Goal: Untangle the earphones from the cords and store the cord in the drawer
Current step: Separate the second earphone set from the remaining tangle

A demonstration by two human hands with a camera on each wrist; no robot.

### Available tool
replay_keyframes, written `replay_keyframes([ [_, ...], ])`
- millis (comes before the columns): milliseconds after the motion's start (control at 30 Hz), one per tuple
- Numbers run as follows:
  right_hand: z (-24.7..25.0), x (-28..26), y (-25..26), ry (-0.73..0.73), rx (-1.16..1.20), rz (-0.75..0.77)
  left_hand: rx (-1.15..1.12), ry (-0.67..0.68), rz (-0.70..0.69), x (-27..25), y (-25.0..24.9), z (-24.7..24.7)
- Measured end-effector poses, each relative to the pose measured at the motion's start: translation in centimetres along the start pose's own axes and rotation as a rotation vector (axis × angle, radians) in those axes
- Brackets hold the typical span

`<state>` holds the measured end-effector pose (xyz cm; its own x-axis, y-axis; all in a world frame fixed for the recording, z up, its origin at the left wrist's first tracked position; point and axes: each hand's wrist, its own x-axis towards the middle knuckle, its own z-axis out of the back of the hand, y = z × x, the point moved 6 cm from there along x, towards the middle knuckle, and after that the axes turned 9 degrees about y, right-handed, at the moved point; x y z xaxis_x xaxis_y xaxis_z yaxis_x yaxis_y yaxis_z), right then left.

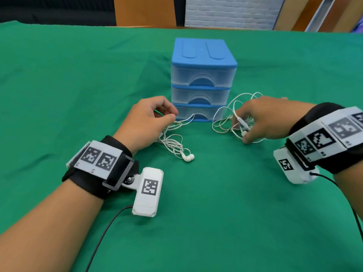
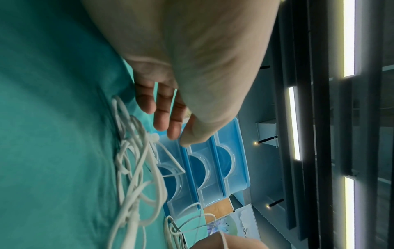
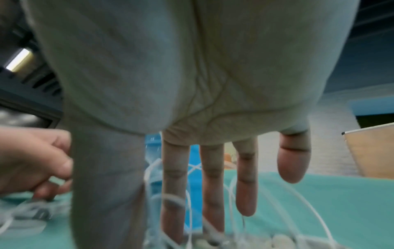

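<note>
Earphones (image 1: 188,158) with tangled white wire lie on the green counter (image 1: 78,75) just in front of the blue three-drawer unit (image 1: 203,79), whose drawers are all closed in the head view. The left hand (image 1: 147,122) has thumb and forefinger curled together on a strand of that wire, while the right hand (image 1: 263,118) reaches down into a second bundle of white cord (image 1: 225,112) beside the unit, fingertips among the loops. From the left wrist, the fingers (image 2: 164,107) extend above a heap of wire (image 2: 136,168) lying before the bottom drawer. From the right wrist, the fingers (image 3: 213,185) point straight down into blurred cord (image 3: 298,202); they seem to touch it rather than clamp it.
</note>
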<state>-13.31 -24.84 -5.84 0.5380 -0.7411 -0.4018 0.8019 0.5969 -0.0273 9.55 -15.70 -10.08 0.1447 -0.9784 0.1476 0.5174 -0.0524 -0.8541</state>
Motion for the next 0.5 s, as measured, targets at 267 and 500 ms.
replay_keyframes([
  [267, 4.8, -4.2, -0.8, -0.188, 0.125, 0.034, 0.063, 0.102, 0.084, 0.3, 1.2, -0.7],
  [500, 4.2, -4.8, 5.2, -0.160, 0.362, 0.358, 0.091, 0.153, 0.045, 0.1, 1.0, -1.0],
])
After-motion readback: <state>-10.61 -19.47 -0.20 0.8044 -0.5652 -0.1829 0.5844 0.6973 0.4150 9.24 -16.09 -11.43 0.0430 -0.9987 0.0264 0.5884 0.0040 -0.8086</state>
